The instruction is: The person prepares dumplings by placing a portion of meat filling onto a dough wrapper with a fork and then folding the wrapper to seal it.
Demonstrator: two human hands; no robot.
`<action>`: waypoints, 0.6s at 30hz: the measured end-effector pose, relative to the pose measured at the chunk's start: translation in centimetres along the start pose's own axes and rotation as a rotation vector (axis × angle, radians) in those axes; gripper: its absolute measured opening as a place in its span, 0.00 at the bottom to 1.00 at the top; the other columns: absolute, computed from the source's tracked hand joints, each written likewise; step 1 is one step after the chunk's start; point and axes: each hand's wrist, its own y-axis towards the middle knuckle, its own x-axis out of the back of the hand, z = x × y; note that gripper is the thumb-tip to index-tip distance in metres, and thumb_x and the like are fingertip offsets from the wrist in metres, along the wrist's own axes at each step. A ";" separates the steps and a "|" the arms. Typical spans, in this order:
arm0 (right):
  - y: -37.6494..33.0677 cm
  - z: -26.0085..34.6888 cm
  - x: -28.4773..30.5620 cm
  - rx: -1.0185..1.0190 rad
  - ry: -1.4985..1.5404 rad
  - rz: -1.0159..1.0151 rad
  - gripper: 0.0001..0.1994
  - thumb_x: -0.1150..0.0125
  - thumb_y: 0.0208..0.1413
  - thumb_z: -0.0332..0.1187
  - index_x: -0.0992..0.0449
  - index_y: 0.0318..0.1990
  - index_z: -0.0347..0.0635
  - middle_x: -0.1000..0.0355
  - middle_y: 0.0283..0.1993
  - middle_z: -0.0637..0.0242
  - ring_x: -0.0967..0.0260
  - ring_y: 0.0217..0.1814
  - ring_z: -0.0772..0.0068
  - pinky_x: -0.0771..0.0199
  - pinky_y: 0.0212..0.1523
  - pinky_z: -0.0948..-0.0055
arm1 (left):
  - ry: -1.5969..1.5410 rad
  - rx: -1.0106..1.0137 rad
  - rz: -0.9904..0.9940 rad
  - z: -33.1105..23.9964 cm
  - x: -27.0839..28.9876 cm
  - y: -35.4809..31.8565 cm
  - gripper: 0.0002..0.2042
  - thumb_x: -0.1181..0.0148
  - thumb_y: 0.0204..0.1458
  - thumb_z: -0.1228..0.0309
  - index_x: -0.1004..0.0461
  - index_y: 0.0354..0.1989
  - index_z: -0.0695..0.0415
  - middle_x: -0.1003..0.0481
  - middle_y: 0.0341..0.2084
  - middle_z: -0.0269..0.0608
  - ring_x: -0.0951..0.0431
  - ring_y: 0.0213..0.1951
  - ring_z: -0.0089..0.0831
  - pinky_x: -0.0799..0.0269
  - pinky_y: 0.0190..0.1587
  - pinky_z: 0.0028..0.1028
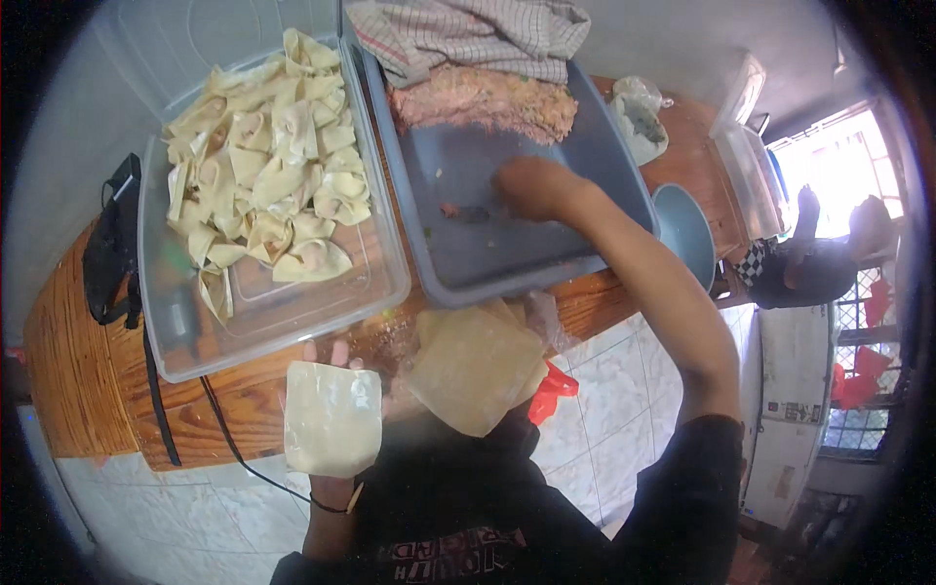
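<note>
A square, pale wonton wrapper (332,419) lies across my left hand (339,353), fingertips showing past its far edge and the palm hidden beneath. Over the grey-blue tray (458,283), my right hand (534,188) is closed around a short dark tool (473,214), its shape hard to make out. A small bit of pink meat (448,210) sits at the tool's tip. Farther back in that tray rests a mound of minced meat filling (487,102). A stack of wrappers (478,366) is at the table's near edge, between my forearms.
Left of the tray, a clear plastic bin (292,327) holds many folded wontons (263,161). A checked cloth (468,34) partly covers the filling. A blue bowl (682,234) and a plastic bag (639,117) stand at right; a black bag (112,253) is at far left. Another person (809,268) is at far right.
</note>
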 end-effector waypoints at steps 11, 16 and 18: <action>1.2 4.2 4.0 -0.066 0.048 -0.514 0.10 0.48 0.53 0.27 0.29 0.41 0.33 0.27 0.36 0.47 0.26 0.40 0.46 0.25 0.40 0.55 | -0.006 0.079 -0.282 -1.6 -0.5 1.8 0.37 0.73 0.58 0.37 0.54 0.70 0.47 0.49 0.66 0.56 0.38 0.58 0.52 0.43 0.60 0.51; 5.7 5.0 4.5 -0.041 -0.003 -0.495 0.09 0.45 0.50 0.27 0.27 0.38 0.33 0.26 0.35 0.48 0.25 0.40 0.50 0.23 0.39 0.57 | -0.026 0.054 -0.334 -1.5 -1.1 2.2 0.36 0.71 0.59 0.38 0.53 0.69 0.49 0.49 0.66 0.58 0.39 0.59 0.54 0.44 0.61 0.52; 6.5 5.8 4.3 -0.006 -0.002 -0.423 0.09 0.42 0.48 0.26 0.25 0.38 0.33 0.25 0.39 0.49 0.24 0.43 0.51 0.22 0.41 0.60 | -0.118 0.025 -0.180 -1.3 -0.8 1.9 0.36 0.71 0.58 0.38 0.53 0.69 0.49 0.49 0.66 0.59 0.39 0.59 0.55 0.44 0.60 0.52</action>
